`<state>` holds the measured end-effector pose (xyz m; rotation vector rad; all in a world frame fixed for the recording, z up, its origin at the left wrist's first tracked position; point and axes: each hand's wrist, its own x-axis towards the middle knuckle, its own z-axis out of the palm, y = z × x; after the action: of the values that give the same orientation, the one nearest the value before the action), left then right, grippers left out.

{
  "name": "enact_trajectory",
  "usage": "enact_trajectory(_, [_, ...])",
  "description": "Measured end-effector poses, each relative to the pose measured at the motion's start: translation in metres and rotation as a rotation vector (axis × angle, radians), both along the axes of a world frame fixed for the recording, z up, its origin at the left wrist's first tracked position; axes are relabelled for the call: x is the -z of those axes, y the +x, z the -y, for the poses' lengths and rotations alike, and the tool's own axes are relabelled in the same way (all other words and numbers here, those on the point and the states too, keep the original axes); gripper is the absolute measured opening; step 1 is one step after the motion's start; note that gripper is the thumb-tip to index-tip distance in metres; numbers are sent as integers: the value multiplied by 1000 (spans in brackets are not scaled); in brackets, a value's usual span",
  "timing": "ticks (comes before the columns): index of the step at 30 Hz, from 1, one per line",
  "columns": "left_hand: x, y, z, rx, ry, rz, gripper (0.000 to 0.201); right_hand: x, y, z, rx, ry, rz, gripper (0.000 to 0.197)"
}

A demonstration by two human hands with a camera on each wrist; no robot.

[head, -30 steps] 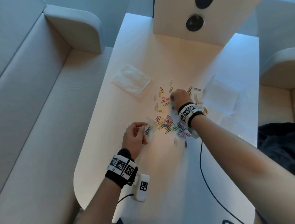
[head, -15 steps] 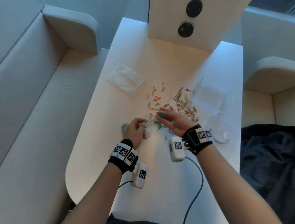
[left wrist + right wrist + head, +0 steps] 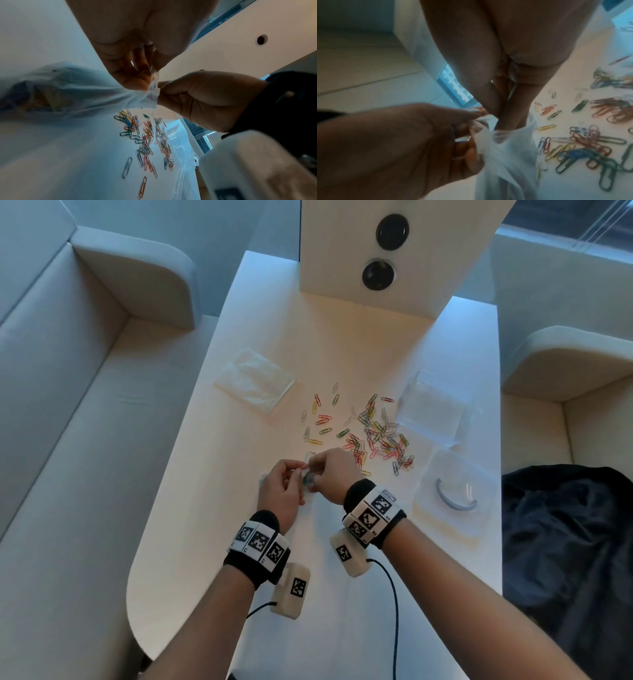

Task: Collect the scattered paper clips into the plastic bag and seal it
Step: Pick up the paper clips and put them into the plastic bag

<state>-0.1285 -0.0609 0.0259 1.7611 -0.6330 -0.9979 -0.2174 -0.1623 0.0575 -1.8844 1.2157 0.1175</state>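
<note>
My left hand [image 3: 298, 470] pinches the rim of a small clear plastic bag [image 3: 309, 475] just above the white table [image 3: 212, 508]. The bag [image 3: 72, 92] sags to the left in the left wrist view, with coloured clips inside. My right hand [image 3: 317, 471] is bunched at the bag's mouth [image 3: 508, 135]; a thin clip wire shows between its fingers [image 3: 503, 112]. Several coloured paper clips [image 3: 373, 436] lie scattered beyond and to the right of both hands, and the same loose clips [image 3: 147, 136] [image 3: 583, 146] lie flat on the table in both wrist views.
A stack of empty clear bags [image 3: 255, 383] lies at the back left. A clear plastic box [image 3: 431, 409] and its lid [image 3: 452, 498] sit right of the clips. A white upright panel [image 3: 387, 251] closes the far end. A dark cloth [image 3: 565, 542] covers the right seat.
My right hand left the clip pile, came back palm up with clips, and now has turned over onto the bag's mouth. My left hand has kept hold of the bag.
</note>
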Motion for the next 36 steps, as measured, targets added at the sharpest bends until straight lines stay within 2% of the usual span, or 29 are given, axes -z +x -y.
enact_trajectory(3, [2, 3, -2, 26, -9, -22, 16, -7, 6, 0, -142, -94, -74, 9])
enact_trajectory(5, [2, 5, -5, 18, -17, -34, 16, -12, 7, 10, -220, -94, -70, 10])
enact_trajectory(7, [0, 11, -7, -16, -31, -36, 17, -19, 3, 32, -139, 27, 67, 9])
enact_trajectory(9, [-3, 23, -10, -55, -40, -35, 18, -15, -1, 66, 75, -16, 167, 14])
enact_trajectory(10, [-5, 29, -12, -68, -42, -39, 17, -4, -3, 87, 185, -123, 139, 21])
enact_trajectory(12, [-7, 42, -16, -82, -47, -50, 16, 23, -5, 123, 297, -270, -35, 43])
enact_trajectory(14, [-7, 53, -18, -96, -55, -50, 16, 55, -2, 147, 355, -214, -212, 63])
enact_trajectory(17, [-5, 66, -18, -118, -64, -49, 17, 88, 9, 165, 380, -193, -355, 69])
enact_trajectory(20, [-3, 74, -18, -136, -54, -38, 17, 96, 34, 166, 276, -256, -328, 65])
enact_trajectory(24, [0, 78, -17, -144, -44, -38, 17, 96, 64, 153, -27, -280, -216, 63])
enact_trajectory(27, [0, 75, -16, -142, -38, -54, 18, 87, 68, 129, -257, -299, -227, 66])
enact_trajectory(30, [-3, 70, -18, -139, -42, -61, 17, 87, 60, 102, -506, -455, -302, 79])
enact_trajectory(32, [-3, 66, -20, -136, -43, -65, 16, 94, 50, 88, -635, -519, -336, 80])
enact_trajectory(34, [-2, 63, -21, -127, -33, -66, 16, 101, 37, 76, -713, -576, -316, 70])
enact_trajectory(36, [1, 59, -23, -110, -19, -62, 16, 102, 26, 64, -693, -621, -241, 53])
